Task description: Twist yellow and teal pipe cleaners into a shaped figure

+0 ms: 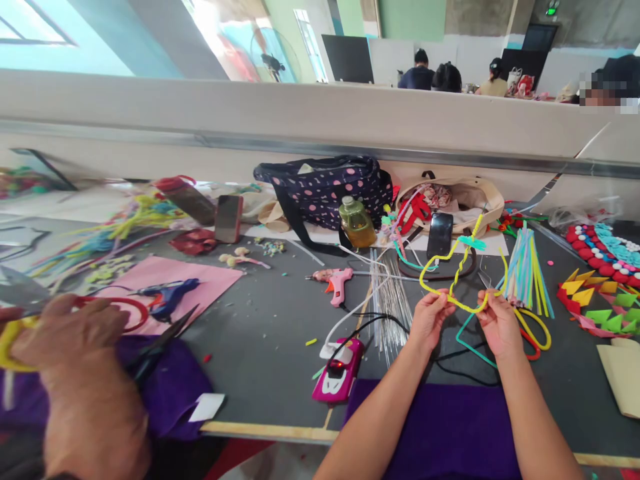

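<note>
Held up over the dark table is a yellow pipe cleaner shape (460,305), bent into a rounded outline with a twisted stem up its middle. A teal piece (471,243) is wound around it near the top. My left hand (431,320) pinches the lower left of the outline. On the lower right, my right hand (500,323) pinches the same curve between thumb and fingers. Behind the right hand lie a yellow loop (537,327) and a green bent wire (473,347). Purple cloth (445,427) lies below my forearms.
A co-worker's hand (75,340) is at the left beside dark scissors (167,343). A pink glue gun (336,283), silver wires (387,300) and a magenta corded device (340,373) lie left of my hands. Colored pipe cleaners (525,273) stand bundled at right. A bottle (357,223) and bags stand behind.
</note>
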The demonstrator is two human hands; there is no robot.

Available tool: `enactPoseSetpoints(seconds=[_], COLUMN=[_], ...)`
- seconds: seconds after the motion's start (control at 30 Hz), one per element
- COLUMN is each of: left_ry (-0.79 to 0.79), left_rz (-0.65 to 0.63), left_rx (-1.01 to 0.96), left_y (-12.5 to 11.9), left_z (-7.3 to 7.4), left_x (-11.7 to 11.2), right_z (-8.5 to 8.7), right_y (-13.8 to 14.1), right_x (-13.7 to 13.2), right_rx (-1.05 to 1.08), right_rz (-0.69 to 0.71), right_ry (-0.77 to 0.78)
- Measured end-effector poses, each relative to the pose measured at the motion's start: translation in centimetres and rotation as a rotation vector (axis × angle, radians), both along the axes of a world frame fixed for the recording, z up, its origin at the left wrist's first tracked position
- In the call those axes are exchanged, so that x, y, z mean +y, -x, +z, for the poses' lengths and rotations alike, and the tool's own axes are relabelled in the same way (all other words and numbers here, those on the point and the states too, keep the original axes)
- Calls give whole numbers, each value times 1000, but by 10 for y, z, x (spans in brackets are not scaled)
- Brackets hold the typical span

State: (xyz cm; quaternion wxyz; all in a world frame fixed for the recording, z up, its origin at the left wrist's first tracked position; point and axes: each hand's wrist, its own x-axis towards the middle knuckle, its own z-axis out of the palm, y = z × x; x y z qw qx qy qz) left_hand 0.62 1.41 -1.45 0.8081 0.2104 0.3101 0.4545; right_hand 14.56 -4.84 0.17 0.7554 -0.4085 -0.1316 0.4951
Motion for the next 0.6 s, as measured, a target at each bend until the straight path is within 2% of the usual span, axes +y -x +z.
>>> enactPoseSetpoints(seconds=[0.13, 0.4, 0.6], left_ry=[-45, -103, -152], left_rz=[-3, -90, -43], left_rx=[9, -18, 2], left_y=[1, 2, 0], left_z=[3, 10, 13], left_x=[-1, 0, -1], right_z=[-2, -6, -5], right_y=[-2, -8, -8], right_x=[2, 2, 3], right_rx=[5, -38, -57], right_rz=[-19, -37, -45], right_ry=[10, 38, 45])
